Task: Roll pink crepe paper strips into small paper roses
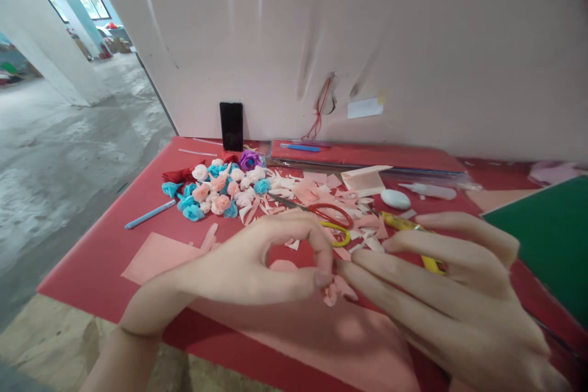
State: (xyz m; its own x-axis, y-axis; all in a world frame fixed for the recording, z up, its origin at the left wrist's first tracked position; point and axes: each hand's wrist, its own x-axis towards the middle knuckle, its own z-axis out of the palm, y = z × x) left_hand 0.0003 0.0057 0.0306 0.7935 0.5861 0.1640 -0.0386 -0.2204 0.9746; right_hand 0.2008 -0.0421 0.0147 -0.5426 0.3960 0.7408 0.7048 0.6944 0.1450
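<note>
Clock positions are taken from the small pink paper piece (337,291), which is the workpiece, raised above the near part of the red tabletop (101,269). The left hand (257,257) is at 9 o'clock; its thumb and index fingertip pinch the workpiece, the two digits forming a ring. The right hand (463,300) is at 3 o'clock, fingers extended, with its leading fingertips just beside the workpiece. Its thumb is hidden; whether this hand also grips cannot be told.

A large pink sheet (294,331) lies below both hands, toward 6 o'clock. Paper flowers (220,187) in pink, white and blue are grouped at 10 o'clock. Red and yellow scissor handles (316,208) lie at 12 o'clock among paper scraps (307,191). A white oval object (395,199) rests at 1 o'clock, a yellow-handled tool (397,222) at 2 o'clock. A phone (232,127) stands upright at 11 o'clock.
</note>
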